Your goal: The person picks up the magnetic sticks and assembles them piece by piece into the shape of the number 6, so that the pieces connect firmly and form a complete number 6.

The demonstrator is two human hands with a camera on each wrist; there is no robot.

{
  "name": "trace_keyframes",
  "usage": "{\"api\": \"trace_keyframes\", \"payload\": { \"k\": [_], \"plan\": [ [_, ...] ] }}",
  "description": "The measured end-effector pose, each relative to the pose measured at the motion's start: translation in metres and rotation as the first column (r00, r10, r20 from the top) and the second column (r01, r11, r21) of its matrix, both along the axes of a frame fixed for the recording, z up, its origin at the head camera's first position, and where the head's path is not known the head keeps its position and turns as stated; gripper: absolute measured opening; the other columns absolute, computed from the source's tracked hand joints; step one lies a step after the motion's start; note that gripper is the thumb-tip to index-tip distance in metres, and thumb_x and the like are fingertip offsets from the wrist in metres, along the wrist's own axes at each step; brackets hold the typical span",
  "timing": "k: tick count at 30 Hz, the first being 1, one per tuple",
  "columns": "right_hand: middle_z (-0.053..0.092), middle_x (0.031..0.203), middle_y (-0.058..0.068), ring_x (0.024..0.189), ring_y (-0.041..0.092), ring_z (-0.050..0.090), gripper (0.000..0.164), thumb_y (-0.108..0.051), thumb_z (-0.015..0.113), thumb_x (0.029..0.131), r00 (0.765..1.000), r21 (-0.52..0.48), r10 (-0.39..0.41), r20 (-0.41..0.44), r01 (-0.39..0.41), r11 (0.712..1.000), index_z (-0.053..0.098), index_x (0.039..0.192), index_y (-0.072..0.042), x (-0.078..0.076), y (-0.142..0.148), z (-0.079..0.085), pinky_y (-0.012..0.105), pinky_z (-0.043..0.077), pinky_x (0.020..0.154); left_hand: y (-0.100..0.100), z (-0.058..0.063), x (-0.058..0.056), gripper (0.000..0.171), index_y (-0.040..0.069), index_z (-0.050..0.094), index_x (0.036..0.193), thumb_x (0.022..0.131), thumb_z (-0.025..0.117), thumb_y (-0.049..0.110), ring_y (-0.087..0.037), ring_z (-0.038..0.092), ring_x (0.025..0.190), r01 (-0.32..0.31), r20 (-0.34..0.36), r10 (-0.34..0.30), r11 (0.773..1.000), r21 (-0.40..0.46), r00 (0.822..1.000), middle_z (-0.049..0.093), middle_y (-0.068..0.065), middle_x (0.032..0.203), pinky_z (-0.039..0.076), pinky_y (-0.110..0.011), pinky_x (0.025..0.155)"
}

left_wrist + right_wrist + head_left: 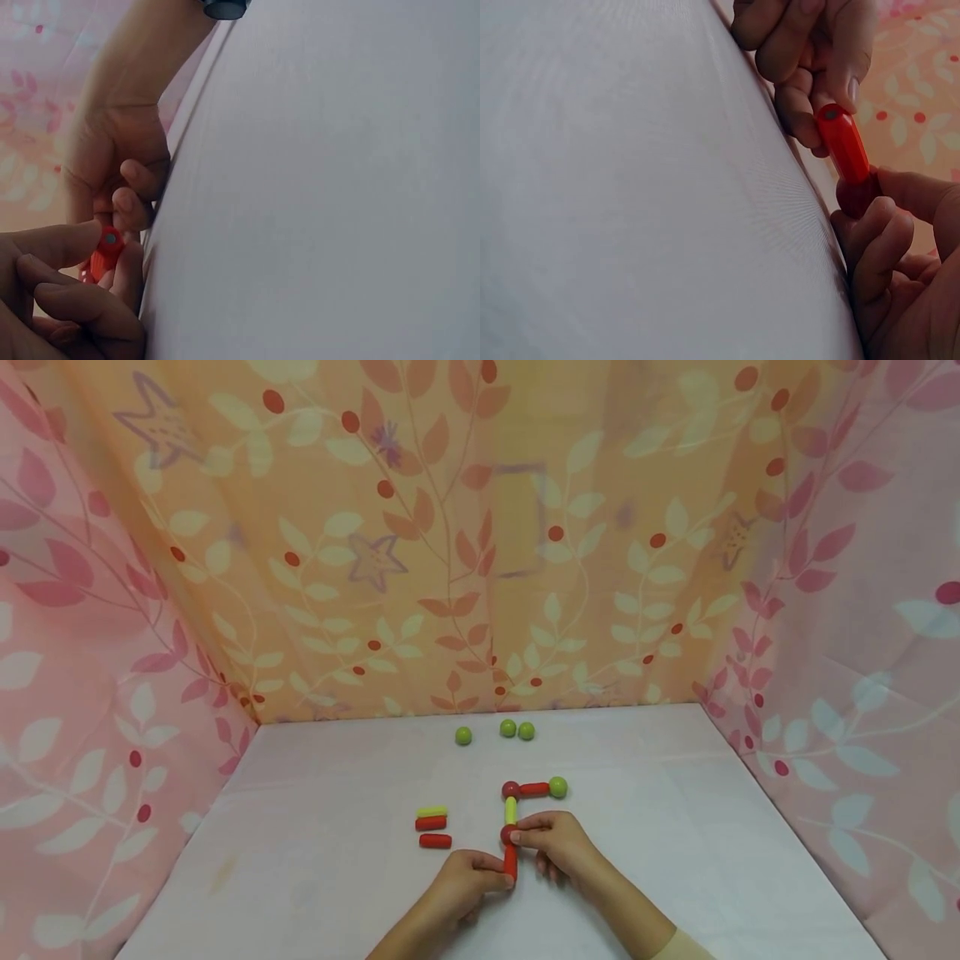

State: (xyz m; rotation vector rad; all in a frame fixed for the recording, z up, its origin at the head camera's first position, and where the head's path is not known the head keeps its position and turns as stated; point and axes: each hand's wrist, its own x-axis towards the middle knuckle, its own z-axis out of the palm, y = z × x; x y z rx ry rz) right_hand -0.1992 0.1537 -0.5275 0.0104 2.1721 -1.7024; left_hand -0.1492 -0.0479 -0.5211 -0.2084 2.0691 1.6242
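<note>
My left hand (pixel 467 878) pinches a red magnetic rod (pixel 511 862) near its lower end, between thumb and fingers. At the rod's upper end, my right hand (pixel 566 843) holds a dark red ball (pixel 507 834) with thumb and fingertips. A yellow rod (pixel 511 810) runs from that ball up to a second dark red ball (pixel 511 790). From there another red rod (pixel 534 789) leads right to a green ball (pixel 558 787). The right wrist view shows a grey dot in the end of the held red rod (pixel 847 150), with the ball (pixel 857 196) against its other end.
Left of the joined pieces lie a loose yellow rod (pixel 432 812) and two loose red rods (pixel 435 841). Farther back are a single green ball (pixel 463 736) and a pair of green balls (pixel 527 731). Patterned curtains (pixel 450 568) surround the white table (pixel 322 827) at the back and sides.
</note>
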Motion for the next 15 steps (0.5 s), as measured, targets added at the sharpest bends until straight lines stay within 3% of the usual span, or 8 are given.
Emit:
{"api": "trace_keyframes", "payload": {
  "k": [8,15],
  "plan": [
    [0.074,0.086,0.007,0.044,0.012,0.050,0.042,-0.039,0.085,0.083,1.000,0.000,-0.009,0.004,0.009,1.000,0.076,0.112,-0.010,0.0010,-0.0004,0.0024,0.022,0.039,0.040,0.0045,-0.0004,0.0018,0.023,0.012,0.074,0.100,0.084,0.085,0.023,-0.009,0.035,0.045,-0.028,0.008,0.028,1.000,0.014,1.000,0.068,0.000,0.081,0.029,-0.021,0.043],
    [0.074,0.084,0.007,0.043,0.011,0.050,0.040,-0.037,0.084,0.084,1.000,-0.001,0.006,0.000,-0.006,1.000,0.076,0.111,-0.008,0.0010,-0.0006,0.0026,0.022,0.039,0.040,0.0040,-0.0039,0.0001,0.024,0.014,0.077,0.099,0.086,0.083,0.032,-0.008,0.035,0.043,-0.041,0.009,0.041,0.999,0.012,0.999,0.074,0.001,0.083,0.030,-0.019,0.042]
  ]
}}
